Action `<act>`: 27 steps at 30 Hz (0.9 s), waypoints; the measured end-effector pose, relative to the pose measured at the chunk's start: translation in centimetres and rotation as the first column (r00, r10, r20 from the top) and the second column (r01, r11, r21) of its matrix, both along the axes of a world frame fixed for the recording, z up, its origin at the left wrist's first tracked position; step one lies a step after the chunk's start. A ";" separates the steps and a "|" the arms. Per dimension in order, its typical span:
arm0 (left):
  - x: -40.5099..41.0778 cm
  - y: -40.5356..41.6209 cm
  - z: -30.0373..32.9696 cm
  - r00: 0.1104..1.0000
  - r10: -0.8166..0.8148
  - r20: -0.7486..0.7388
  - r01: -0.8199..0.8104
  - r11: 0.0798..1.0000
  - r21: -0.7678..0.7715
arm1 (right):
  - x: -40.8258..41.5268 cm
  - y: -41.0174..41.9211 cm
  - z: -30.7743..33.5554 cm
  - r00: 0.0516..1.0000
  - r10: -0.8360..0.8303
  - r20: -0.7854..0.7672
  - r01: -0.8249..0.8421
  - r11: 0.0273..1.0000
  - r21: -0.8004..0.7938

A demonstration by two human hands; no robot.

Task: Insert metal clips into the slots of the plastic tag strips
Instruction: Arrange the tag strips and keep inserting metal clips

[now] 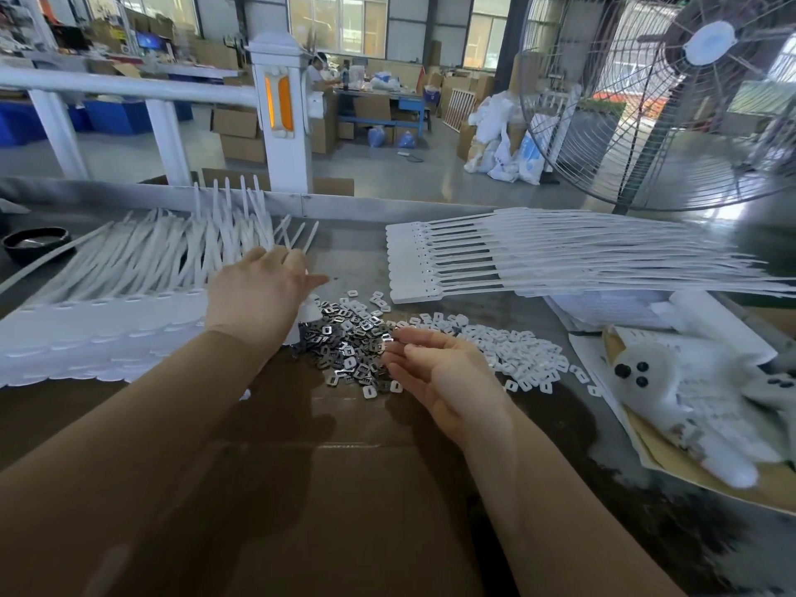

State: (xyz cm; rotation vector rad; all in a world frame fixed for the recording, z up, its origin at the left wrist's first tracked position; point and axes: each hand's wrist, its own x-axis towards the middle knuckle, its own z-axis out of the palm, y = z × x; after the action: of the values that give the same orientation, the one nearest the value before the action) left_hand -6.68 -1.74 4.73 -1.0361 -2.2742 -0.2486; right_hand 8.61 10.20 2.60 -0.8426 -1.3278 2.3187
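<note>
A heap of small shiny metal clips (351, 342) lies mid-table, with a spread of small white plastic pieces (517, 353) to its right. White tag strips lie in two sets: a big pile (129, 295) on the left and a flat row (538, 256) at the back right. My left hand (258, 290) rests palm down on the right end of the left pile, fingers relaxed. My right hand (435, 372) hovers at the right edge of the clip heap, palm turned up, fingertips touching the clips; whether it pinches any is unclear.
Brown cardboard (301, 489) covers the near table. A black round container (36, 243) sits at far left. White gloves and a packet on paper (689, 402) lie at right. A large fan (672, 101) stands behind the table, a white railing (129, 90) at back left.
</note>
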 end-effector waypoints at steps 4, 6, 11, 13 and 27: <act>-0.4 0.0 -0.5 0.954 0.247 0.171 -0.184 0.930 -0.318 | 0.3 0.1 0.1 1.000 0.004 -0.001 -0.004 1.000 0.015; -0.6 -0.3 -0.9 0.922 0.276 0.272 -0.181 0.928 -0.326 | 0.3 0.0 0.0 1.000 0.002 0.003 -0.002 1.000 0.019; -1.3 -0.4 -0.4 0.870 0.226 0.437 -0.125 0.961 -0.247 | 0.2 -0.2 0.0 1.000 0.000 0.011 0.000 1.000 0.011; -1.3 -0.1 0.1 0.894 0.170 0.415 -0.096 0.977 -0.193 | 0.2 -0.2 0.1 1.000 0.003 0.006 -0.003 1.000 0.008; 8.5 1.3 0.6 0.994 -0.108 -0.025 0.102 0.978 -0.180 | -0.2 0.1 0.6 0.978 0.168 -0.126 -0.185 0.973 -0.140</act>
State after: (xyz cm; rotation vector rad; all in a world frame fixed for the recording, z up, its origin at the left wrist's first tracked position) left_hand 1.87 -0.48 5.29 -1.2445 -2.2446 -0.0700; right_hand 8.39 10.25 3.18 -0.6471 -1.2364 2.5905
